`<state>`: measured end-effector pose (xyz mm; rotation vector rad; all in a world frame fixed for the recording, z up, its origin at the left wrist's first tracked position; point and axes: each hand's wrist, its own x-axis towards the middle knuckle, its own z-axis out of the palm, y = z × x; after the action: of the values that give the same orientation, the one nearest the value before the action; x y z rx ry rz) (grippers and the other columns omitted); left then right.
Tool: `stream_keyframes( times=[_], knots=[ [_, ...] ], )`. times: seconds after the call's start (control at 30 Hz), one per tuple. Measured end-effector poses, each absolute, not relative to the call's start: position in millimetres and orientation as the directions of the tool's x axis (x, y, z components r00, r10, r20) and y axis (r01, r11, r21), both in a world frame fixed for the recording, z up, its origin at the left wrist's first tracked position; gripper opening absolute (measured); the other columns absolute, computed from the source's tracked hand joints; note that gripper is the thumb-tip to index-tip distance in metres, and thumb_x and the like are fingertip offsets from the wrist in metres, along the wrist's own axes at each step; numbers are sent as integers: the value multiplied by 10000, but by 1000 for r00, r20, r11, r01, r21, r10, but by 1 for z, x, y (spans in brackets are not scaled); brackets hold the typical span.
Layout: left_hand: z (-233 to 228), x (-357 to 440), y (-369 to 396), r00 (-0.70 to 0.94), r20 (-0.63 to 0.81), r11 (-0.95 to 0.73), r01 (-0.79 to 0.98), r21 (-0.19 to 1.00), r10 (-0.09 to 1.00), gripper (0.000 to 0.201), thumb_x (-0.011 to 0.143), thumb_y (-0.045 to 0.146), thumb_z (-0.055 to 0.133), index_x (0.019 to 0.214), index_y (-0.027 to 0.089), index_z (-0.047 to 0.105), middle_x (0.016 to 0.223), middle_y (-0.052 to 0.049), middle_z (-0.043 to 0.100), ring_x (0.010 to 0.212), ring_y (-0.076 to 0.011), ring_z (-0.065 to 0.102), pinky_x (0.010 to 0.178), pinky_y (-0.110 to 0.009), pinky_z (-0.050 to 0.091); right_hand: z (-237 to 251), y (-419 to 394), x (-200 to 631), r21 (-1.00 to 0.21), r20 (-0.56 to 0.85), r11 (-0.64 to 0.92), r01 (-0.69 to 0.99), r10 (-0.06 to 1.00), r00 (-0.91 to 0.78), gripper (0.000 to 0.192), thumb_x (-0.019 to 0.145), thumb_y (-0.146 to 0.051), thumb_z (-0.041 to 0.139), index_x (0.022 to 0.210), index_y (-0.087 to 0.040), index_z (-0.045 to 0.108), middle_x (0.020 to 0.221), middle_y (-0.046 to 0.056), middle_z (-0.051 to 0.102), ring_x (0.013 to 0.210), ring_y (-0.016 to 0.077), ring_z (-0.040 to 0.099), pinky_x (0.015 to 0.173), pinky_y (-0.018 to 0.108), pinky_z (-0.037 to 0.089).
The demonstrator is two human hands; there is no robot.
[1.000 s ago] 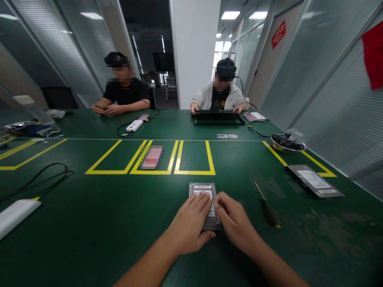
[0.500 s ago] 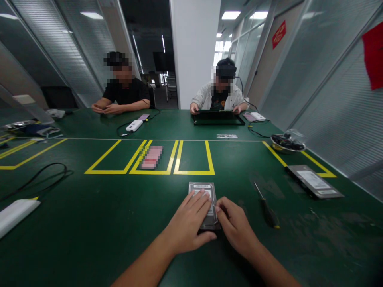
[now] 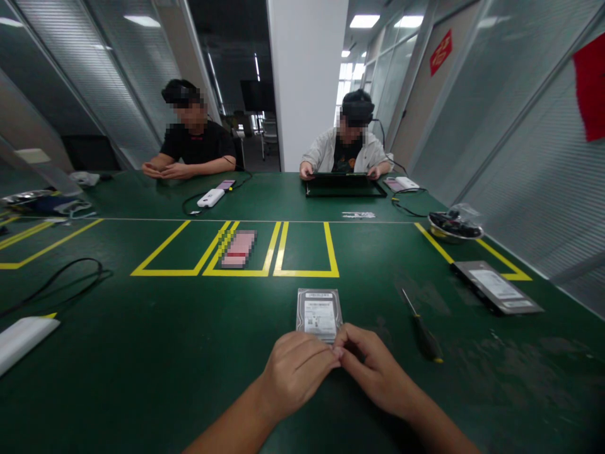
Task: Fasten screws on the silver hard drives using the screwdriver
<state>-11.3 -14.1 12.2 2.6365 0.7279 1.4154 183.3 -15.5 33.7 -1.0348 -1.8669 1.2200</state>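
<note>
Hard drive: the hard drive [image 3: 319, 313] lies flat, label up, on the green surface [image 3: 142, 366], just in front of the person and below the yellow taped boxes [image 3: 236, 249].
What has changed: a second ago the left hand lay spread over the label and the right hand pressed on the drive's right side; now both have drawn back to the near edge, and most of the label shows.
Left hand: the left hand [image 3: 295, 372] is curled, its fingers [image 3: 326, 358] bunched narrow at the drive's near edge; whether they pinch the casing or only touch it cannot be told.
Right hand: the right hand [image 3: 373, 372] meets the left at the same edge, fingertips [image 3: 341, 350] close together and touching the left hand's; what they hold, if anything, is hidden.
Meaning: the grip seems to have shifted from pressing the top to working at the near edge, and the drive itself has barely moved.
Nearby: a screwdriver [image 3: 423, 331] lies untouched just right of the hands; a second flat drive [image 3: 496, 287] lies well apart, farther right.
Others: two people sit at the far side, their hands away from these things.
</note>
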Motion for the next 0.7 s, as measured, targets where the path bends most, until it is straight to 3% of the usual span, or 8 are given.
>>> stream_keyframes(
  times=[0.7],
  knots=[
    [9,-9,-14,462,739,-846,457,275,490,109,869,97,634,958,150,669,794,-42,708,700,-165,636,666,-309,489,31,-13,191,-981,-16,77,179,884,-467,261,937,-399,551,814,-168,560,781,1,548,752,139,499,690,262,395]
  ],
)
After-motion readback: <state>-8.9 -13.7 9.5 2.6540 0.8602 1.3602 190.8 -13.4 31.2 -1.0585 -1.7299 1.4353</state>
